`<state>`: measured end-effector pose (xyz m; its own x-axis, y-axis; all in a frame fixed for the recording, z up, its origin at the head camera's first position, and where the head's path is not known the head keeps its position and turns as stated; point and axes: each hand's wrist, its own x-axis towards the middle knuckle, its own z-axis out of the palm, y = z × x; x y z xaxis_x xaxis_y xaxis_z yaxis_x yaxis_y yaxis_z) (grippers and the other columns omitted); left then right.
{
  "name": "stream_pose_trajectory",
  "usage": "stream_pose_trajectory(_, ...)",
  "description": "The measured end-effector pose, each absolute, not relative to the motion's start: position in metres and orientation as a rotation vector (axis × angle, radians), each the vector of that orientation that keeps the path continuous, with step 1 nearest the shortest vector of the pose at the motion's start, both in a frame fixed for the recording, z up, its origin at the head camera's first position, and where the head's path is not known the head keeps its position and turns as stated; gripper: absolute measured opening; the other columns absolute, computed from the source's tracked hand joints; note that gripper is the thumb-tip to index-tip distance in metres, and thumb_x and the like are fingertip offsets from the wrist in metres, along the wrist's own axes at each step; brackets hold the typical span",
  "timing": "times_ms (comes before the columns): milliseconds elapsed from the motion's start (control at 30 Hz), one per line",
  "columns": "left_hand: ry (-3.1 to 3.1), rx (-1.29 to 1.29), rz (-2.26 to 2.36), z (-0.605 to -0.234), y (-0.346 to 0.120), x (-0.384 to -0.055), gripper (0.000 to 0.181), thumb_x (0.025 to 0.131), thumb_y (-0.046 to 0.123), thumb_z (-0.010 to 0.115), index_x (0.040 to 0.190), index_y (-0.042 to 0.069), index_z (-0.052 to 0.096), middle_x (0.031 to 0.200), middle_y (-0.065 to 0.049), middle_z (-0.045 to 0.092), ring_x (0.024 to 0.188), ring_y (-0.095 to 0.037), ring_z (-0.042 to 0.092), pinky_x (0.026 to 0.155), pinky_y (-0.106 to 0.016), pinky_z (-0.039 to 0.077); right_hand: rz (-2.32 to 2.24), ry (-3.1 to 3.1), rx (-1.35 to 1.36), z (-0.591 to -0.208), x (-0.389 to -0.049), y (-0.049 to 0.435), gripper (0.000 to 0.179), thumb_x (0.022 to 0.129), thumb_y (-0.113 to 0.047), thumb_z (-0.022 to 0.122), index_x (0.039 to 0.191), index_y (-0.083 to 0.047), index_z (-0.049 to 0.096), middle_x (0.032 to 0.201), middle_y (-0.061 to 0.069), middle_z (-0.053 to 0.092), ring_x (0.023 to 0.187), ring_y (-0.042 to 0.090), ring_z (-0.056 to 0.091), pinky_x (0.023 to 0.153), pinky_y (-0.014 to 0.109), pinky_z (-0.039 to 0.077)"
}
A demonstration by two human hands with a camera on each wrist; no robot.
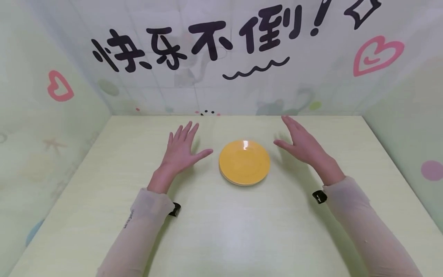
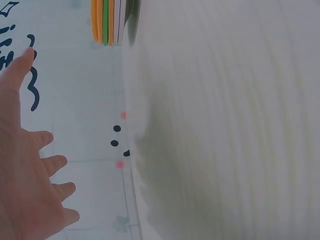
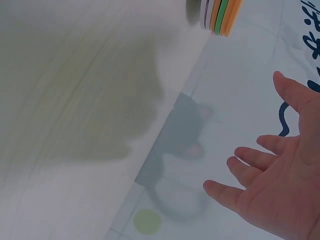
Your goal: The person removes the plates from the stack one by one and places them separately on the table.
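A stack of round plates (image 1: 244,162) rests on the table, with a glossy yellow one on top. From the side, the left wrist view shows the stack's coloured edges (image 2: 106,22) in orange, green and white; the right wrist view catches the same plates (image 3: 220,17). To the left of the stack is my left hand (image 1: 181,152), fingers spread and thumb pointing toward the plates, apart from them. My right hand (image 1: 304,144) hovers on the other side, fingers extended and thumb out, holding nothing. Both hands cast shadows on the tabletop.
The pale wooden table (image 1: 221,231) meets a back wall (image 1: 155,92) printed with large dark characters and hearts. Light side walls (image 1: 34,134) close in the left and right. A black wrist strap piece (image 1: 320,197) shows at the right cuff, another (image 1: 175,209) at the left.
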<state>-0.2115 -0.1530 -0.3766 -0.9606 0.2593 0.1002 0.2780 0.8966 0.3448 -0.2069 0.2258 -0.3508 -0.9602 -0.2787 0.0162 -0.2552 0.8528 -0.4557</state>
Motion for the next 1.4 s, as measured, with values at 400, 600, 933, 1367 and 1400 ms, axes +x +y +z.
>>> stream_pose_trajectory(400, -3.021, -0.448, -0.597, -0.379, -0.153, -0.207, 0.101, 0.087, 0.071, 0.056, 0.162, 0.02, 0.012, 0.17, -0.007, 0.009, 0.156, -0.039, 0.007, 0.128, -0.061, 0.002, -0.749, 2.945, -0.455, -0.345, -0.202, 0.218, 0.085, 0.1, -0.042, 0.058, 0.16, -0.005, 0.011, 0.166, 0.019, 0.017, 0.154, 0.039, 0.016, 0.126, 0.058, 0.018)
stream_pose_trajectory(600, -3.042, -0.473, -0.625, -0.381, -0.152, -0.205, 0.1, 0.087, 0.069, 0.058, 0.162, 0.02, 0.012, 0.17, -0.007, 0.009, 0.156, -0.039, 0.008, 0.128, -0.059, 0.003, -0.759, 2.933, -0.452, -0.347, -0.2, 0.214, 0.083, 0.1, -0.042, 0.058, 0.16, -0.007, 0.014, 0.166, 0.018, 0.021, 0.153, 0.039, 0.019, 0.125, 0.058, 0.021)
stream_pose_trajectory(933, -3.055, -0.498, -0.693, -0.385, -0.147, -0.203, 0.101, 0.085, 0.067, 0.063, 0.161, 0.018, 0.016, 0.169, -0.006, 0.013, 0.156, -0.033, 0.014, 0.13, -0.054, 0.01, -0.779, 2.908, -0.462, -0.349, -0.202, 0.208, 0.079, 0.1, -0.04, 0.059, 0.16, -0.008, 0.018, 0.164, 0.018, 0.026, 0.151, 0.04, 0.025, 0.124, 0.058, 0.025)
stream_pose_trajectory(1367, -3.112, -0.51, -0.807, -0.385, -0.14, -0.198, 0.102, 0.083, 0.069, 0.065, 0.161, 0.024, 0.017, 0.169, -0.001, 0.014, 0.156, -0.029, 0.015, 0.126, -0.057, 0.023, -0.771, 2.88, -0.486, -0.355, -0.2, 0.2, 0.075, 0.099, -0.036, 0.062, 0.158, -0.008, 0.026, 0.161, 0.018, 0.032, 0.149, 0.039, 0.03, 0.123, 0.058, 0.028)
stream_pose_trajectory(1400, -3.116, -0.519, -0.814, -0.385, -0.14, -0.198, 0.102, 0.083, 0.069, 0.065, 0.161, 0.024, 0.017, 0.169, -0.001, 0.014, 0.156, -0.029, 0.016, 0.125, -0.057, 0.025, -0.767, 2.88, -0.487, -0.356, -0.2, 0.2, 0.075, 0.099, -0.036, 0.062, 0.157, -0.008, 0.026, 0.161, 0.018, 0.032, 0.148, 0.039, 0.031, 0.122, 0.058, 0.029)
